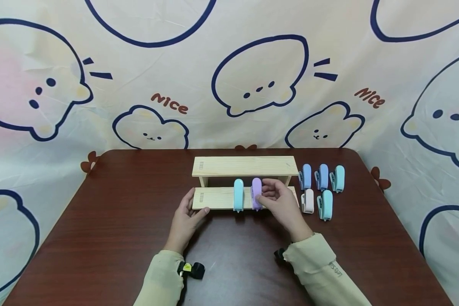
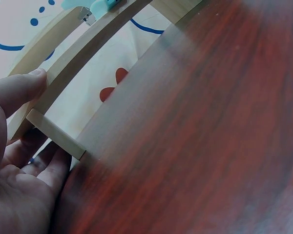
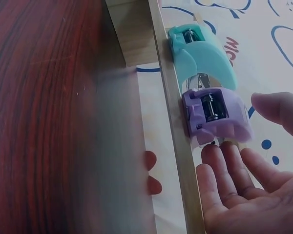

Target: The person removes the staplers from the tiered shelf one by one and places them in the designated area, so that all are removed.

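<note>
A light wooden two-step rack (image 1: pixel 216 198) stands on the table. My left hand (image 1: pixel 183 223) grips the left end of its lower step, with the thumb (image 2: pixel 29 87) on the board and the other fingers around the end. On that step stand a turquoise stapler (image 1: pixel 238 195) and, to its right, a purple stapler (image 1: pixel 256 193). My right hand (image 1: pixel 284 206) is beside the purple stapler. In the right wrist view its fingertips are close against the stapler's side, and the thumb (image 3: pixel 278 109) is apart from it. Whether the fingers touch it I cannot tell.
Right of the rack, several more staplers stand in two rows: two blue ones (image 1: pixel 306 177) (image 1: pixel 322 177) and a turquoise one (image 1: pixel 338 178) behind, a white one (image 1: pixel 307 201) and a turquoise one (image 1: pixel 326 205) in front. A patterned cloth (image 1: pixel 260 127) hangs behind the brown table (image 1: pixel 111 238).
</note>
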`<control>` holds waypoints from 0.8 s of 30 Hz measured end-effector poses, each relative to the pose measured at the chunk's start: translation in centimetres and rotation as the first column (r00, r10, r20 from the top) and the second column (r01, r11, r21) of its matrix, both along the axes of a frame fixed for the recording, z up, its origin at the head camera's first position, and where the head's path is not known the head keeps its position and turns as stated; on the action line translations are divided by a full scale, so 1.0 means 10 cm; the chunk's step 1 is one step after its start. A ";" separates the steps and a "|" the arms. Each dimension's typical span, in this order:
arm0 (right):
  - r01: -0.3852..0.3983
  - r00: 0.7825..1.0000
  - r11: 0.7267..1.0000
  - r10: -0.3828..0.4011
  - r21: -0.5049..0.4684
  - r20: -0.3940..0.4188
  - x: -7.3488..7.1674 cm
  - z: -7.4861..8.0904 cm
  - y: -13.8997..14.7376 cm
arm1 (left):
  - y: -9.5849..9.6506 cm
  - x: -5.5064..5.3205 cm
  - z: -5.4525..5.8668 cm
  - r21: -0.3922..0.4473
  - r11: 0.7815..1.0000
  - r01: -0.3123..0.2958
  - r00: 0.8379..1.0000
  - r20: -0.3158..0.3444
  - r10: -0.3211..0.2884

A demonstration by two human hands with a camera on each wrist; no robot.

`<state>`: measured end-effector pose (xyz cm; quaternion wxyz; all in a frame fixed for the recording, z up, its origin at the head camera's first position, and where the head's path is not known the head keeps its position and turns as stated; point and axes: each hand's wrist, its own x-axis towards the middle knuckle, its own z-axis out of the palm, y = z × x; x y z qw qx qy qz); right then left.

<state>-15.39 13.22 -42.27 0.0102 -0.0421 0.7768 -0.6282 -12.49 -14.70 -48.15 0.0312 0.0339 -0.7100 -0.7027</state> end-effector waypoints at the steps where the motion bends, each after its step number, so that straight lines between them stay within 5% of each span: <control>1: 0.001 1.000 1.000 -0.001 0.005 0.001 0.00 0.00 -0.01 | 0.00 0.00 0.00 0.002 1.000 0.001 1.000 0.000 -0.001; 24: 0.029 0.999 0.999 -0.028 0.044 -0.038 -0.03 -0.02 -0.12 | 0.00 0.01 -0.04 -0.032 0.999 -0.012 1.000 -0.007 0.011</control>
